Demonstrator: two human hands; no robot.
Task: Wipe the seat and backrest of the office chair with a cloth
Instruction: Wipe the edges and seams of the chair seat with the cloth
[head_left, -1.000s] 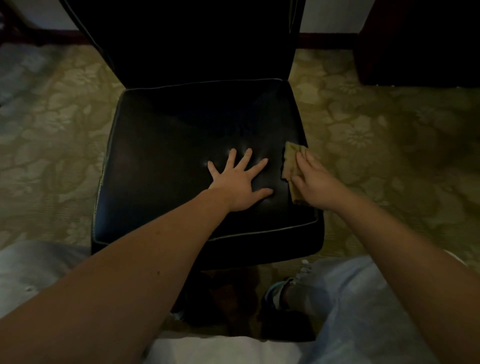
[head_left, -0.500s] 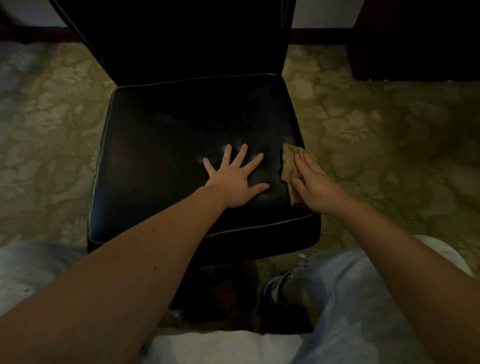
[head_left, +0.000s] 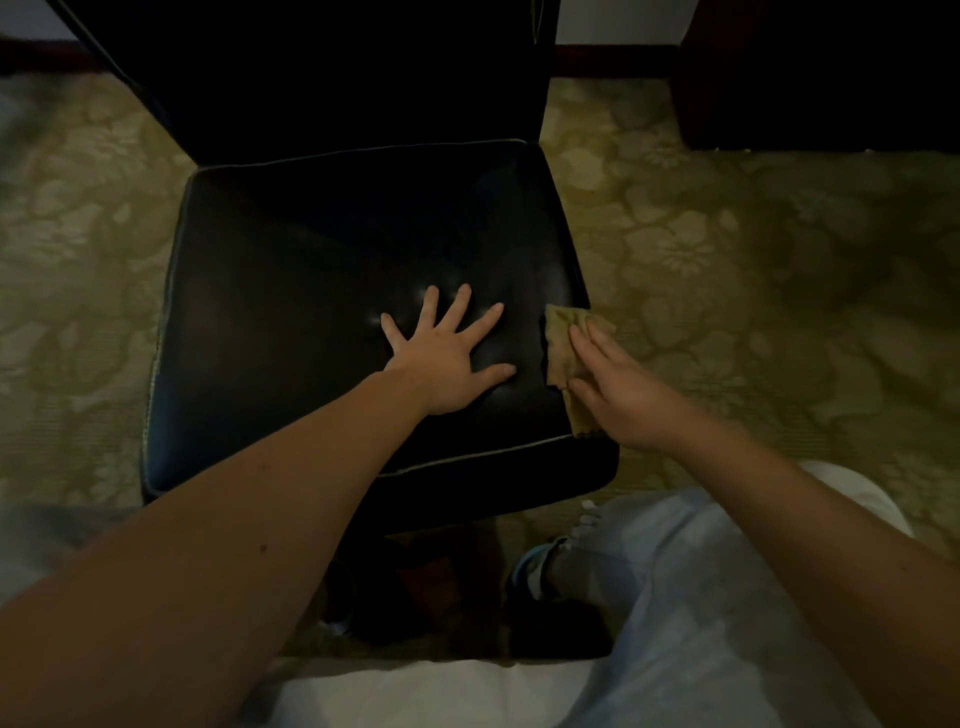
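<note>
A black leather chair seat (head_left: 311, 291) with pale piping fills the middle of the view, and its dark backrest (head_left: 332, 73) rises behind it. My left hand (head_left: 447, 358) lies flat on the seat with fingers spread, near the front right. A small tan cloth (head_left: 563, 343) lies on the seat's right edge. My right hand (head_left: 618, 389) presses on the cloth with straight fingers, covering its near part.
Olive carpet with a floral pattern (head_left: 753, 270) surrounds the chair. A dark wooden piece of furniture (head_left: 810, 73) stands at the back right. My knees in light trousers (head_left: 675, 597) sit close to the seat's front edge, with a shoe (head_left: 535, 566) below.
Both hands keep their places on the seat. The view has shifted slightly, and the right hand with the cloth has slid a little toward the seat's right edge.
</note>
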